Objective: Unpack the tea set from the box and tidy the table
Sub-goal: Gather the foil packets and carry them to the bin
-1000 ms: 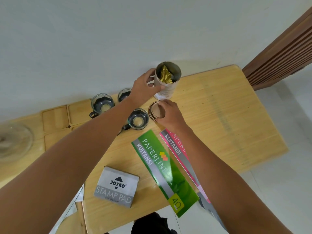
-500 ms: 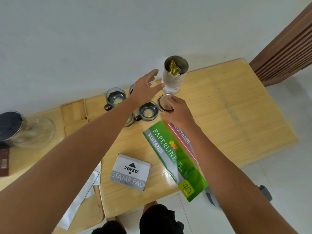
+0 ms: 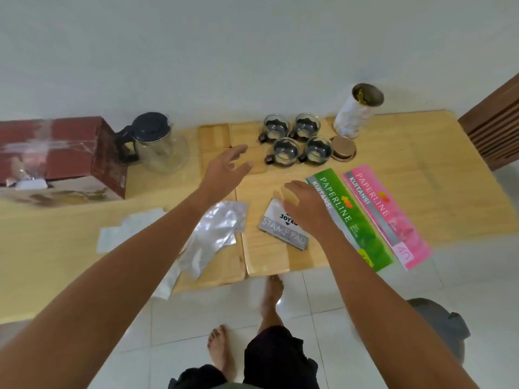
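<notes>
Several glass tea cups [image 3: 295, 140] with dark handles stand grouped at the back of the wooden table [image 3: 421, 192]. A glass teapot [image 3: 157, 144] with a dark lid stands left of them, beside the red box [image 3: 61, 155]. An open white tin [image 3: 358, 110] stands at the back right, its round lid [image 3: 343, 148] lying in front of it. My left hand [image 3: 224, 169] hovers open over the wooden coasters [image 3: 219, 141], left of the cups. My right hand [image 3: 304, 203] hovers open over the grey stamp pad box [image 3: 280, 231]. Both hands are empty.
A green receipt book [image 3: 351, 217] and a pink receipt book [image 3: 387, 214] lie at the right front. Silver plastic wrappers [image 3: 213, 231] and white paper [image 3: 126, 231] lie at the front edge. A brown slatted panel [image 3: 494, 124] stands at the far right. My bare feet are on the tiled floor.
Both hands have left the tin and its lid and pulled back toward me. The view has backed away and swung left, bringing the red box and teapot into sight.
</notes>
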